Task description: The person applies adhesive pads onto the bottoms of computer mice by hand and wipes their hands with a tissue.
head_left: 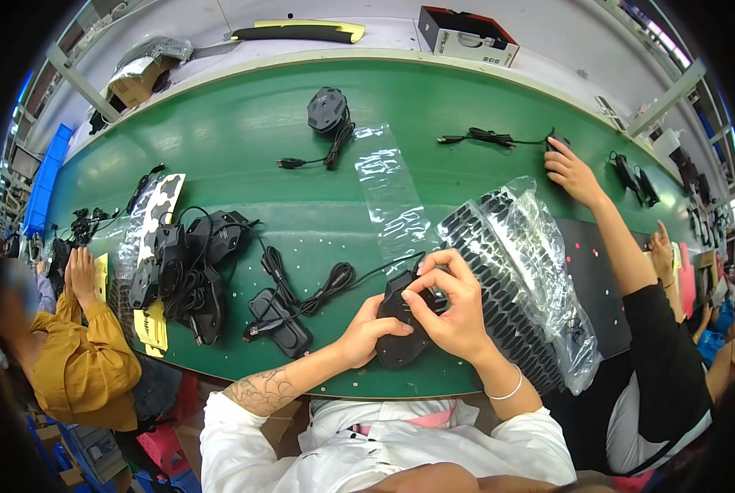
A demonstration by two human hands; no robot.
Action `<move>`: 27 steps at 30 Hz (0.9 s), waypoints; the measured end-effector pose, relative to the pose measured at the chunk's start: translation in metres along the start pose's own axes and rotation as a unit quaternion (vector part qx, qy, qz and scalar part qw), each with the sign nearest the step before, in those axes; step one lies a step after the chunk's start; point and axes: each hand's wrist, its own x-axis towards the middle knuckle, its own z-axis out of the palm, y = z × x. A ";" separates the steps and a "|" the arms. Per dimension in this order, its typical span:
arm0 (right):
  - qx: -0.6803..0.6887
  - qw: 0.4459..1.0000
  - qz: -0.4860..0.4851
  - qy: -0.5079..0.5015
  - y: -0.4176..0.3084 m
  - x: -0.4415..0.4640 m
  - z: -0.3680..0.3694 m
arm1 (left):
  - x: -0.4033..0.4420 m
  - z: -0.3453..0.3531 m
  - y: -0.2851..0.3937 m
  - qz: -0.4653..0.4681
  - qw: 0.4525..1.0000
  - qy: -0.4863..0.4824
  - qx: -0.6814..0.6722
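A black computer mouse lies between my hands near the front edge of the green table, its cable running up and to the left. My left hand is wrapped round its left side, thumb across it. Above its right side, my right hand has thumb and forefinger pinched together; whatever they hold is too small to make out. Just left is a black device with a coiled cable. A plastic-wrapped sheet of black pads lies right of my right hand.
Piled mice lie at left beside yellow sheets. Another mouse sits farther back near a clear plastic strip. A co-worker's hand touches a mouse at right; a person in yellow is at left. An open box stands behind.
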 end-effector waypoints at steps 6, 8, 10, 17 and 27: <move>-0.016 1.000 -0.002 -0.003 -0.003 -0.001 0.000 | 0.002 -0.001 -0.004 0.009 1.000 -0.001 0.004; -0.023 1.000 0.002 -0.002 -0.003 -0.002 0.001 | 0.001 -0.001 -0.004 0.011 1.000 0.002 0.010; -0.029 1.000 0.006 -0.002 -0.002 -0.003 0.001 | 0.001 -0.001 -0.005 0.015 1.000 0.004 0.015; -0.329 0.914 -0.235 0.032 -0.001 -0.002 0.005 | 0.000 -0.001 -0.005 0.033 0.999 0.017 -0.022; -0.126 0.991 -0.002 0.043 0.000 -0.003 0.008 | -0.003 0.002 0.004 0.012 0.997 0.013 -0.072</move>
